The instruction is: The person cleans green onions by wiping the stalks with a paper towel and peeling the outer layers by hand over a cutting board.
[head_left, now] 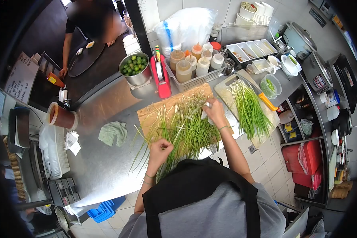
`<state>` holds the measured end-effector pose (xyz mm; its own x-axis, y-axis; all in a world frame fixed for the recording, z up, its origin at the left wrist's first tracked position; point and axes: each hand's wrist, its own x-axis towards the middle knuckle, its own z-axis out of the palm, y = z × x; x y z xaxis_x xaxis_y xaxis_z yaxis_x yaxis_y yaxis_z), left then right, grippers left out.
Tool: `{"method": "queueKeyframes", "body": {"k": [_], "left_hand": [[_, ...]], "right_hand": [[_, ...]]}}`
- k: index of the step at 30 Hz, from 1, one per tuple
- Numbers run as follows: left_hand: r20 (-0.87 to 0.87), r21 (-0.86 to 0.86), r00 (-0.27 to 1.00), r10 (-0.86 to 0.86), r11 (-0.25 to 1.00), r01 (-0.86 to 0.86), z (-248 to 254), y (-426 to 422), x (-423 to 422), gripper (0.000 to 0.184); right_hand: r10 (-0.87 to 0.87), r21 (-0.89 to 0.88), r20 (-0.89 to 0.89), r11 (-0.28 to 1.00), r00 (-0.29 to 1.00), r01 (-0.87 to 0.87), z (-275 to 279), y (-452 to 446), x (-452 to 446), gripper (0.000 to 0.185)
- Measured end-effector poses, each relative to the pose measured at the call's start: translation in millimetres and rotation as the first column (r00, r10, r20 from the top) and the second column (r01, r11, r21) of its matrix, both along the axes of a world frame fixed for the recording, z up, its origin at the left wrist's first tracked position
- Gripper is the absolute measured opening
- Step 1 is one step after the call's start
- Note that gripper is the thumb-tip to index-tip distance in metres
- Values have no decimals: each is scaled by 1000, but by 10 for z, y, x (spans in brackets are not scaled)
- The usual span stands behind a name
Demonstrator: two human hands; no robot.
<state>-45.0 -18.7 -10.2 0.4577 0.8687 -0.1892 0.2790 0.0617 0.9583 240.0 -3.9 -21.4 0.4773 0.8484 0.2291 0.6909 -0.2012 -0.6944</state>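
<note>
Two hands over one loose pile of green stalks.
Left hand curled narrow at the pile's near-left side, can't tell if it pinches a stalk; right hand closed on a white scrap at the far-right side. Long axis runs near-far, green tips near, pale ends far, on flat brown sheet. Bare smooth steel counter left, crumpled cloth on it; board right, bottle basket beyond.
</note>
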Motion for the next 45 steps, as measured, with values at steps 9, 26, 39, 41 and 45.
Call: {"method": "queueKeyframes", "body": {"k": [9,26,39,41,45], "left_hand": [[306,-207,939,157,974,-96,450,193,-44,8],[685,-466,620,383,884,-32,919,585,650,19],[717,70,666,206,929,-362,1065,543,652,9],[748,96,641,171,928,-360,1144,484,758,9],[757,1,642,120,983,-185,1317,457,1143,11]], "right_hand": [[5,-54,172,999,985,4,511,-104,-161,14],[459,255,-786,851,415,-459,1012,-209,-736,11],[320,306,-818,946,478,-111,533,-700,-350,11],[306,326,-938,937,161,122,517,-689,-320,9],[151,237,-906,955,396,178,9,-629,-205,12]]}}
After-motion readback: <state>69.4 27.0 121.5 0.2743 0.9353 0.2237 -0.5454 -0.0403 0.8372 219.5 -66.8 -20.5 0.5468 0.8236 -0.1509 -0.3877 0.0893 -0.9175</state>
